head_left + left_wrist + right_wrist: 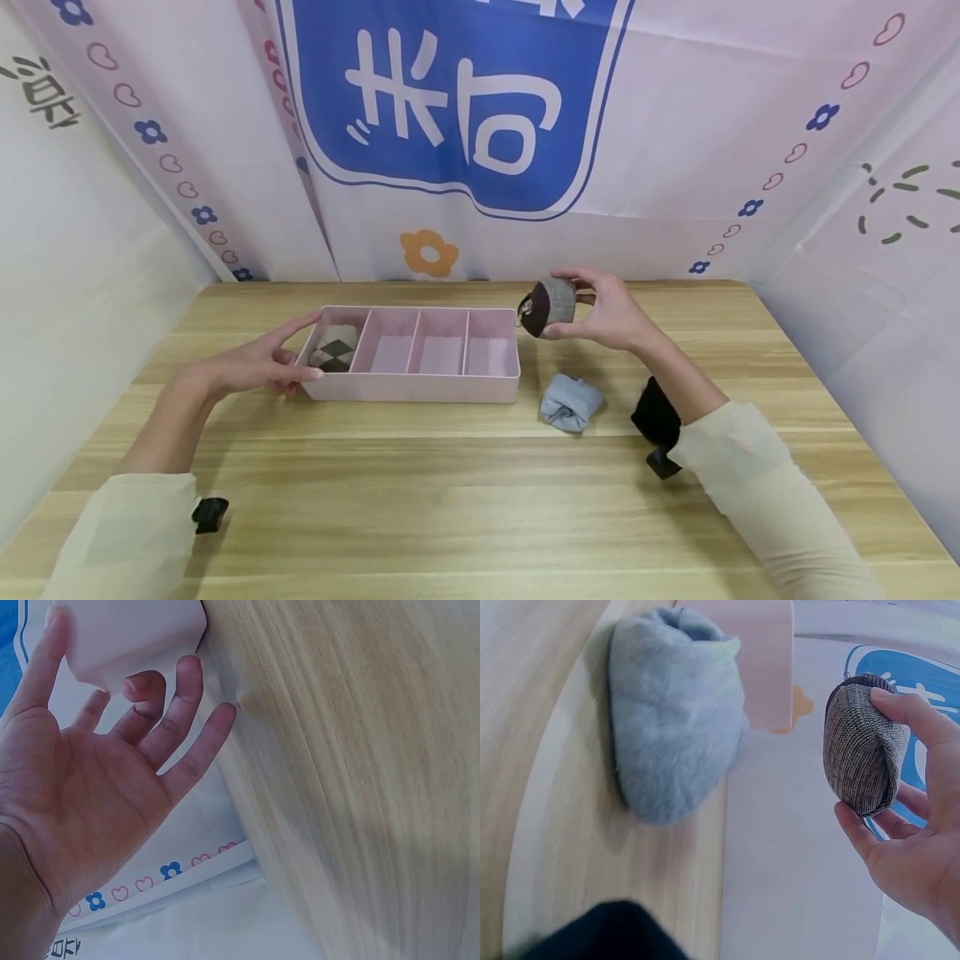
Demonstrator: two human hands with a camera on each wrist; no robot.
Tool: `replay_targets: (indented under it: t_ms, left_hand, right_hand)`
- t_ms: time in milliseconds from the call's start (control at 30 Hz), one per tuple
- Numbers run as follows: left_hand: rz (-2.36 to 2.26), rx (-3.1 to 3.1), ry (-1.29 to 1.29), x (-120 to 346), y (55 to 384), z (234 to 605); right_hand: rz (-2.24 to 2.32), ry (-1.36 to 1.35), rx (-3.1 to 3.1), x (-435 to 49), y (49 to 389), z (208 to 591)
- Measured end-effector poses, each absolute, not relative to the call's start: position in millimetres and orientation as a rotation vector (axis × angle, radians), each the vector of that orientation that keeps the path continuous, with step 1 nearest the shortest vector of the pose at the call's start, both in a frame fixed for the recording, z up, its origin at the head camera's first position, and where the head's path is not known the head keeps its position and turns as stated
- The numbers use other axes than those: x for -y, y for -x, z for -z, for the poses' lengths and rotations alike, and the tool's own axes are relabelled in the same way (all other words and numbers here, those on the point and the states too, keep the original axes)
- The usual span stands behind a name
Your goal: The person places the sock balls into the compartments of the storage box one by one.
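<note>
My left hand (251, 365) is at the left end of a pink divided box (420, 388), its thumb on the front rim and index finger at the back corner, gripping that end between them. Its other fingers are bent loosely, as the left wrist view shows. In the box's leftmost compartment lies a folded beige sock (335, 348) with a dark diamond pattern. Just beyond the box's right end, my right hand (609, 312) holds up a folded grey and dark brown sock (861, 746) between thumb and fingers. Below it, a folded light blue-grey sock (572, 403) lies on the table.
A black folded item (657, 415), partly hidden by the right forearm, lies on the wooden table (420, 500). Behind the table's far edge hangs a printed cloth (660, 167). White cloth walls (862, 292) border both sides.
</note>
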State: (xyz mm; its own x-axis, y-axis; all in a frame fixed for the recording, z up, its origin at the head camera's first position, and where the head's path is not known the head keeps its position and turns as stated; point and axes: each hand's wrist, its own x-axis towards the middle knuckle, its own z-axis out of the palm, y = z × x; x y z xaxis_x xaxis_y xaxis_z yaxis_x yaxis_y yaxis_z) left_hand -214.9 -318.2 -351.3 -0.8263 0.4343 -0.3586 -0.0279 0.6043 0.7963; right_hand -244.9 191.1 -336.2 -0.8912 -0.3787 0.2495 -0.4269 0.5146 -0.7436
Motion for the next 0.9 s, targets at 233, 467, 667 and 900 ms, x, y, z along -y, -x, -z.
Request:
replay_targets:
  t_ms: [233,467,667,900]
  left_hand:
    - [-1.175,-2.301,-0.322,318,215,352]
    - [-1.166,-2.304,-0.322,318,215,351]
    - [-1.166,-2.302,-0.326,318,215,352]
    - [-1.129,-2.320,-0.298,318,215,350]
  right_hand:
    - [-1.415,-0.779,2.647,-176,244,330]
    - [-1.412,-0.835,2.628,-158,244,327]
    - [-1.421,-0.852,2.651,-144,244,325]
    - [-1.432,-0.885,2.643,-129,245,323]
